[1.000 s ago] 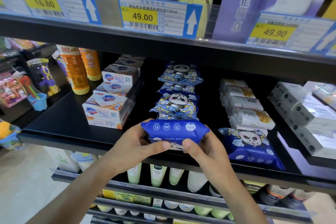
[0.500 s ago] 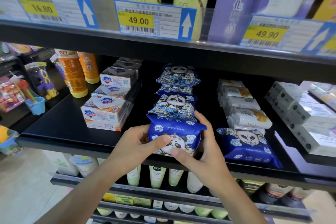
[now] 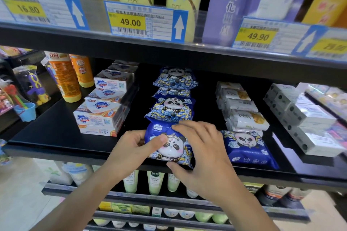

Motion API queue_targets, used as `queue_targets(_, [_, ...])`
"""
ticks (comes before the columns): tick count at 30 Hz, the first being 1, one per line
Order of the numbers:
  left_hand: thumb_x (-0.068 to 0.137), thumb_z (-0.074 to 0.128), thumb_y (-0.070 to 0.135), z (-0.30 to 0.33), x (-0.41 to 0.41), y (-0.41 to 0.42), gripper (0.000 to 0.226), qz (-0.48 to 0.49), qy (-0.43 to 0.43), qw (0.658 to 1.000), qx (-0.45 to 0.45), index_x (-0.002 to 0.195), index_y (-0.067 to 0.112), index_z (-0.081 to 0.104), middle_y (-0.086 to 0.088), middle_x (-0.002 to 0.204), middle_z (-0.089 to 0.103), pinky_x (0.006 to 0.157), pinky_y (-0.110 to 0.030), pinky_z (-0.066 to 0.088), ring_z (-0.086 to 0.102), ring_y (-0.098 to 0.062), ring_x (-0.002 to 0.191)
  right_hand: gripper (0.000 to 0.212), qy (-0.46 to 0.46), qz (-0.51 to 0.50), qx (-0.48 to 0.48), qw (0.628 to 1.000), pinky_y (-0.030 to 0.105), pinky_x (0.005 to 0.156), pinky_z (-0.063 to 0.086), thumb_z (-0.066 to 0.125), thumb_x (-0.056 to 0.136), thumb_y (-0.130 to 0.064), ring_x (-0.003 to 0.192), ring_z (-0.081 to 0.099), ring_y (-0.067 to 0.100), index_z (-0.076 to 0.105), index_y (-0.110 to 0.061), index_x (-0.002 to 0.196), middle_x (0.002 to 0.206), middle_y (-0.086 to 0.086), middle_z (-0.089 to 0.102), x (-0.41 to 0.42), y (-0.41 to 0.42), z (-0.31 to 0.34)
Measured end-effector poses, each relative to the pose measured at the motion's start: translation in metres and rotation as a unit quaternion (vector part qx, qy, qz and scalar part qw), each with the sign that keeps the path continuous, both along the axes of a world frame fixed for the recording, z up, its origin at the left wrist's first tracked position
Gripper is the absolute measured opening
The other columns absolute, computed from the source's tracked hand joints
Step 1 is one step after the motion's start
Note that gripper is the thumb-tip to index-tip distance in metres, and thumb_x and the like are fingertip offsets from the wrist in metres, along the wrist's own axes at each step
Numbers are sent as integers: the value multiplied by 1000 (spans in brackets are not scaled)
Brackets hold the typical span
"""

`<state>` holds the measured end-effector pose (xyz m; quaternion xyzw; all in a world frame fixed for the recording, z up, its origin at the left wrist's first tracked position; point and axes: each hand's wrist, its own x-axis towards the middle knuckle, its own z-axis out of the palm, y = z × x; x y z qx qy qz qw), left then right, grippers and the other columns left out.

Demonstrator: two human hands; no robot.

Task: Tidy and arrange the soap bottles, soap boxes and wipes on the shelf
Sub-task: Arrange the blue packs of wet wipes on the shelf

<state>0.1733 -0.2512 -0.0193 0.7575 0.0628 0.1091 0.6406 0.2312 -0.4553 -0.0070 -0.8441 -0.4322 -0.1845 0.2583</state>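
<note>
Seating the front wipes pack [image 3: 170, 144] panda-side up at the head of the middle row on the shelf [image 3: 56, 129]: left hand [image 3: 129, 153] fingers pinch its left edge, thumb on the face; right hand [image 3: 203, 155] fingers curl over the top, thumb under the bottom corner. Best to square it with the wipes packs behind [image 3: 170, 109] and flush to the shelf lip before letting go. Versus 1.0 s ago, the pack has flipped from back-up to face-up and moved inward.

Bright, even light, perhaps from overhead; wide-angle bending and soft blur toward the edges
</note>
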Motion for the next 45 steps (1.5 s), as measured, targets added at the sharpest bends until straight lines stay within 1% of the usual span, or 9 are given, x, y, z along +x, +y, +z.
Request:
queue_targets(4, [89,70,52,4,-2,-1,24,-21,10,1000,-20,86,32,83,-2,94,82,81,-22,54,77,-12,90,64,-70,-1,-39,997,38,107,33,72,76,-50,122,50,15,52,-33,134,139,-19,51,-2,3,13])
queue_targets(8, [83,61,74,4,-4,5,63,-20,-2,999,-26,82,14,80,-12,83,79,74,-26,53,69,-16,74,59,-65,-13,-3,998,40,94,38,74,70,-49,103,55,17,53,-33,123,117,-17,59,-2,4,23])
queue_targets(12, [84,47,75,4,-4,12,67,-16,1,999,-45,84,18,82,-15,82,78,71,-26,51,68,-20,73,56,10,-79,77,994,44,89,42,72,66,-50,96,55,12,54,-39,118,105,-23,59,6,-9,36])
queue_targets(17, [77,57,85,3,-3,15,71,-20,-2,999,-44,82,18,81,-15,79,76,69,-25,51,68,-18,72,52,124,-191,189,955,47,90,52,73,67,-55,99,64,11,54,-43,114,104,-26,64,13,-27,49])
queue_targets(23, [81,59,64,4,-4,15,50,-22,9,999,-47,79,18,80,-14,77,75,71,-27,49,66,-18,71,50,129,-344,56,928,38,84,29,73,80,-53,110,63,34,59,-32,124,111,0,71,46,-10,70])
queue_targets(27, [92,58,46,4,-4,15,38,-25,16,999,-40,77,17,79,-12,74,74,71,-27,48,65,-16,70,50,147,-383,24,912,46,100,36,69,82,-55,116,62,36,59,-32,124,118,5,68,72,9,75])
queue_targets(31, [101,63,39,2,-4,15,35,-28,16,999,-27,78,18,79,-11,75,74,72,-27,49,65,-16,71,60,87,-432,-63,896,49,106,36,65,81,-59,125,56,37,54,-28,131,130,14,62,87,26,71])
queue_targets(40, [92,60,38,6,-5,17,35,-40,19,999,-27,71,16,76,-12,69,71,70,-22,51,64,-15,68,52,97,-414,-131,895,45,104,40,68,85,-49,113,64,35,53,-24,129,134,15,55,113,40,52])
queue_targets(45, [101,65,30,4,-4,18,36,-38,17,999,-21,70,16,76,-12,68,71,70,-20,51,64,-15,68,45,96,-404,-177,892,46,106,36,63,88,-50,114,64,31,57,-28,126,139,9,52,122,41,37])
